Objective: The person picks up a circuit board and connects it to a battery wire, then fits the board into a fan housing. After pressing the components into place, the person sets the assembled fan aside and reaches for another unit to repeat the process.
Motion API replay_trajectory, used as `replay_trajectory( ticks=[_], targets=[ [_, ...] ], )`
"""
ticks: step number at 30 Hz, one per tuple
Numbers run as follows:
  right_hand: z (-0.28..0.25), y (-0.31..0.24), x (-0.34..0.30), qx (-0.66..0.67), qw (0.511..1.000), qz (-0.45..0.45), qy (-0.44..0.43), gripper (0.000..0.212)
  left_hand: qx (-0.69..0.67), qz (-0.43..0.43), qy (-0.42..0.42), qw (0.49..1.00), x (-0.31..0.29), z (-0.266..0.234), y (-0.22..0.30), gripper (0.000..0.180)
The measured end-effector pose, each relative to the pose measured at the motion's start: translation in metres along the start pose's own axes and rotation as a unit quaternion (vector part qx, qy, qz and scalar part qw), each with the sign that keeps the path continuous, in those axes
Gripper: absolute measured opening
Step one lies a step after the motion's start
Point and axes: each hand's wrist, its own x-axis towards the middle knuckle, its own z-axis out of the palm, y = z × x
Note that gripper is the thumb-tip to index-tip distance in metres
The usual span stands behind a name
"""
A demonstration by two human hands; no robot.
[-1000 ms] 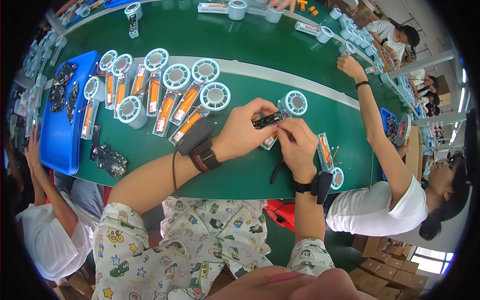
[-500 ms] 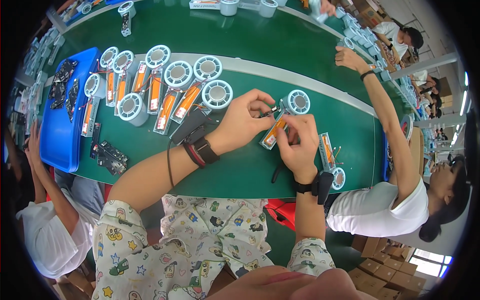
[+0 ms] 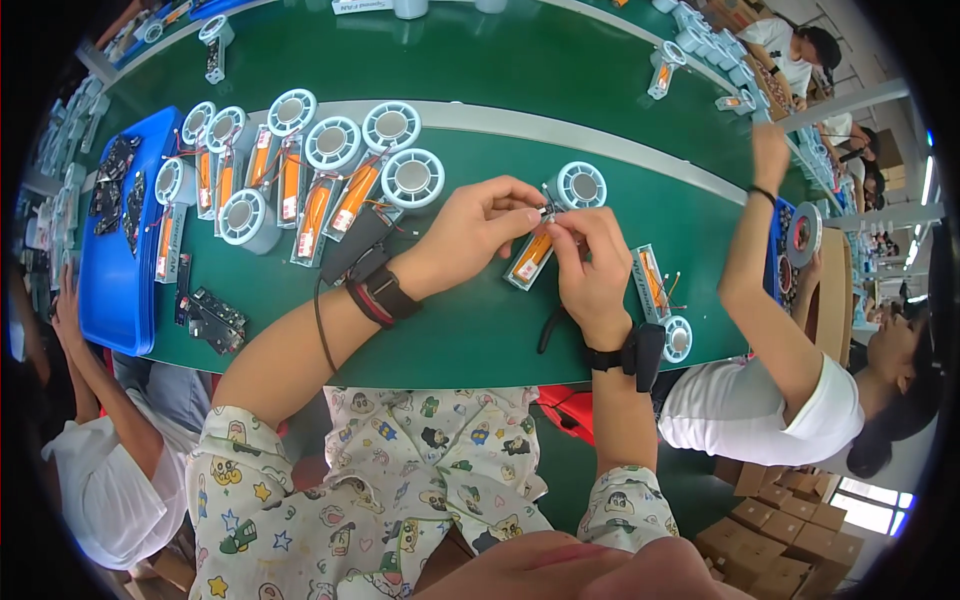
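Note:
In front of me on the green bench lies a handheld fan body, its round pale-blue head [image 3: 581, 187] at the far end and an orange battery [image 3: 530, 255] in its open handle. Just left of the head, my left hand [image 3: 468, 228] pinches a small dark part [image 3: 547, 211] between thumb and forefinger. My right hand [image 3: 596, 268] is closed, its thumb and forefinger meeting the left fingertips at that part. Whatever the right fingertips hold is too small to make out; fine wires may be there. Another open fan body [image 3: 650, 285] with loose wires lies right of my right hand.
Several fan bodies [image 3: 332, 145] with orange batteries stand grouped on the left. Beside them are a blue tray [image 3: 120, 310] of black circuit boards and loose boards [image 3: 215, 320]. A metal rail [image 3: 500, 118] crosses behind. A co-worker's arm [image 3: 755, 230] reaches in at right.
My right hand has moved in so that its fingertips meet the left ones at the small part. The co-worker's arm has drawn back right, leaving a fan body on the far green surface.

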Motion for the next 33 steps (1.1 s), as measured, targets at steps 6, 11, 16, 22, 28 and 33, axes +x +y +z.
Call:
replay_trajectory(
  ticks=[6,11,16,22,28,33],
  targets=[
    [0.001,0.000,0.000,-0.055,0.998,-0.020,0.016,0.009,0.009,0.000,-0.014,1.000,0.000,0.002,-0.002,0.029],
    [0.004,-0.003,-0.003,-0.135,0.990,-0.043,0.025,0.012,0.007,0.023,0.017,1.000,-0.001,0.010,-0.001,0.030],
    [0.000,-0.002,-0.002,-0.170,0.983,-0.070,0.004,0.014,-0.009,-0.048,0.030,0.998,-0.006,0.012,0.005,0.031],
    [0.007,-0.005,0.004,-0.086,0.992,-0.066,-0.063,0.016,-0.015,-0.169,-0.005,0.986,-0.011,-0.017,0.022,0.031],
    [-0.023,0.004,-0.017,-0.132,0.980,-0.092,-0.115,0.017,0.041,-0.061,-0.033,0.997,-0.003,0.012,0.012,0.018],
    [-0.015,0.003,-0.012,-0.122,0.979,-0.061,-0.155,0.013,0.070,-0.095,-0.002,0.993,-0.006,0.003,0.015,0.015]
  ],
)
